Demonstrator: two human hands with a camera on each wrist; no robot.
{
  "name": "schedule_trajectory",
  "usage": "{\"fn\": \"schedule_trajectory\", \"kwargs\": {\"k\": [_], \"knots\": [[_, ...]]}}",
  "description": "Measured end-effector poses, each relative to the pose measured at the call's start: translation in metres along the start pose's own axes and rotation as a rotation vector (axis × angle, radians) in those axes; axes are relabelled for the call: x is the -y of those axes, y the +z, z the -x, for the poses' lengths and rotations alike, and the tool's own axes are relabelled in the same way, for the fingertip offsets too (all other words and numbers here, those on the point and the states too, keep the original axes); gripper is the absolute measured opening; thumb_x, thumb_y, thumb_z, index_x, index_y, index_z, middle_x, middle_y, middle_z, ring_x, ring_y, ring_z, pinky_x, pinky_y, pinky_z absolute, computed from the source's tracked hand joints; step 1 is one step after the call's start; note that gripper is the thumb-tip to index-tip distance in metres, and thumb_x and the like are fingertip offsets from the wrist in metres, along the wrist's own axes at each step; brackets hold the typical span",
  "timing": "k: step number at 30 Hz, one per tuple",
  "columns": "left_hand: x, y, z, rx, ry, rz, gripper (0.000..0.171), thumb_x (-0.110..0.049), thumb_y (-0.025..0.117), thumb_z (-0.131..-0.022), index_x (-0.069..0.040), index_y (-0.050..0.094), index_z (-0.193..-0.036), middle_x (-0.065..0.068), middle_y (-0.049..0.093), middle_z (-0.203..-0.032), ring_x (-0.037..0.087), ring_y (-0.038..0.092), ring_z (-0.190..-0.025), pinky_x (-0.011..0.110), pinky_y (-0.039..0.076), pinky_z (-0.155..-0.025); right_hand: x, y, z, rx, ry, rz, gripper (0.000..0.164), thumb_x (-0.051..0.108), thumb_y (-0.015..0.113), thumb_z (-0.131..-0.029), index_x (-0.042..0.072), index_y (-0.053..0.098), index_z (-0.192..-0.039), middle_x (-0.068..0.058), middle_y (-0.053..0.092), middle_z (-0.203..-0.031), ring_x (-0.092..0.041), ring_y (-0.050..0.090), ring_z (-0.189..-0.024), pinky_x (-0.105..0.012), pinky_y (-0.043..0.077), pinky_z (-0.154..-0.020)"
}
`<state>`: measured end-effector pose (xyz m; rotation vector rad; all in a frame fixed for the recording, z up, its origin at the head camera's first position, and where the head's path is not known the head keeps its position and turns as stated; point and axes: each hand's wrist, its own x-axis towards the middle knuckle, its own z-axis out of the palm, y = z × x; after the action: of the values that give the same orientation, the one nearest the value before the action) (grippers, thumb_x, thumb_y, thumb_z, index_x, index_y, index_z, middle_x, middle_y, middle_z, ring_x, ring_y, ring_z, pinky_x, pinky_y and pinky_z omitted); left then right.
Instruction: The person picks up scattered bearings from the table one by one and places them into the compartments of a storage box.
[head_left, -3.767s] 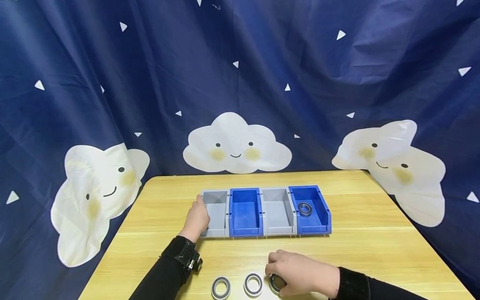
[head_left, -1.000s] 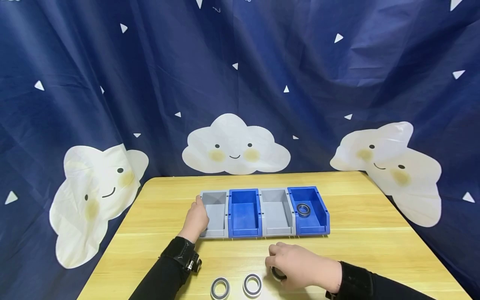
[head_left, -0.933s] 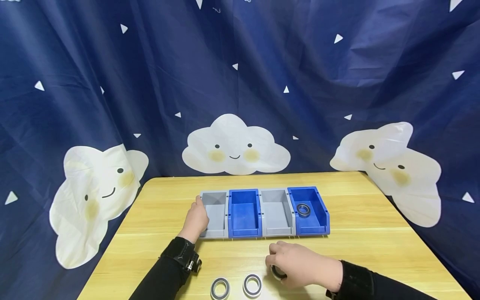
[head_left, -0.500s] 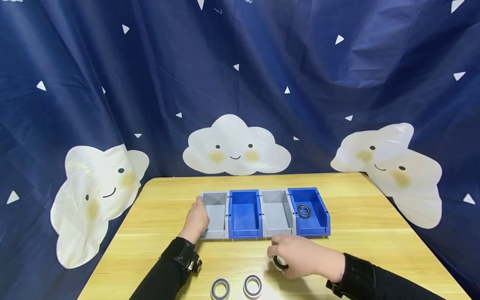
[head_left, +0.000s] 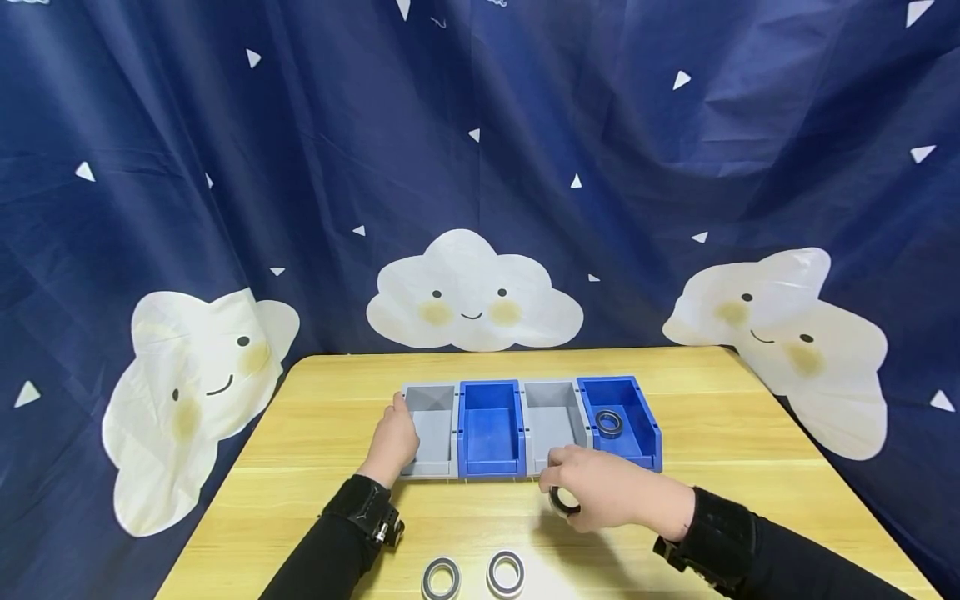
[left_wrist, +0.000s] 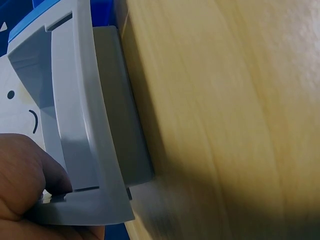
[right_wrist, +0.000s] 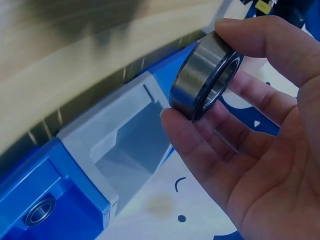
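Note:
My right hand (head_left: 603, 490) pinches a ball bearing (right_wrist: 202, 75) between thumb and fingertips, lifted over the table just in front of the right-hand grey bin (head_left: 553, 417). In the right wrist view the bearing's bare steel outer ring and dark seal show. My left hand (head_left: 392, 440) grips the side wall of the leftmost grey bin (left_wrist: 82, 115), thumb over the rim and fingers outside. Another bearing (head_left: 608, 423) lies in the right-hand blue bin (head_left: 647, 442). Two more, a left bearing (head_left: 441, 577) and a right bearing (head_left: 506, 573), lie flat near the table's front edge.
Between the two grey bins stands another blue bin (head_left: 491, 425), all joined in one row on the wooden table (head_left: 322, 433). Behind the table hangs a dark blue curtain (head_left: 480, 183) printed with clouds.
My right hand has raised the bearing from the table's front, beside the other two, and carried it forward toward the bins. My left hand has stayed on the left grey bin.

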<state>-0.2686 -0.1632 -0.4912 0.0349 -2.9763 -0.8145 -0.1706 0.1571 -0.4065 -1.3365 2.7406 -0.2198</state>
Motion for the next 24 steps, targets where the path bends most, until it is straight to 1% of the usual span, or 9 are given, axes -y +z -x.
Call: {"fn": "schedule_trajectory", "kwargs": {"k": [3, 10, 20, 24], "knots": [[0.0, 0.0, 0.0, 0.0, 0.001, 0.0, 0.066, 0.008, 0.052, -0.092, 0.017, 0.018, -0.149, 0.037, 0.052, -0.121, 0.039, 0.064, -0.095, 0.05, 0.055, -0.085, -0.006, -0.002, -0.002, 0.005, 0.018, -0.012, 0.036, 0.016, 0.086, -0.069, 0.017, 0.072, -0.102, 0.009, 0.054, -0.092, -0.005, 0.048, -0.081, -0.023, 0.049, -0.072], [0.0, 0.0, 0.0, -0.002, -0.006, 0.0, 0.067, 0.009, 0.053, -0.091, 0.017, 0.019, -0.149, 0.037, 0.052, -0.122, 0.04, 0.063, -0.097, 0.051, 0.055, -0.087, -0.02, -0.009, -0.008, -0.021, 0.017, 0.012, 0.033, 0.014, 0.085, -0.07, 0.017, 0.07, -0.099, 0.007, 0.054, -0.091, -0.006, 0.048, -0.079, -0.023, 0.048, -0.069], [0.002, 0.003, -0.002, -0.003, -0.004, 0.006, 0.066, 0.008, 0.052, -0.092, 0.016, 0.019, -0.149, 0.035, 0.053, -0.121, 0.04, 0.063, -0.099, 0.051, 0.054, -0.088, -0.031, -0.017, -0.016, -0.017, 0.032, 0.016, 0.035, 0.015, 0.087, -0.07, 0.014, 0.07, -0.101, 0.006, 0.055, -0.092, -0.009, 0.048, -0.077, -0.024, 0.048, -0.067], [0.002, 0.002, -0.002, 0.002, -0.006, -0.002, 0.067, 0.008, 0.052, -0.093, 0.016, 0.018, -0.15, 0.035, 0.053, -0.121, 0.038, 0.063, -0.097, 0.049, 0.055, -0.087, -0.037, -0.018, -0.019, -0.034, 0.029, 0.023, 0.031, 0.011, 0.085, -0.071, 0.016, 0.069, -0.098, 0.005, 0.055, -0.09, -0.009, 0.049, -0.077, -0.025, 0.049, -0.068]]}}
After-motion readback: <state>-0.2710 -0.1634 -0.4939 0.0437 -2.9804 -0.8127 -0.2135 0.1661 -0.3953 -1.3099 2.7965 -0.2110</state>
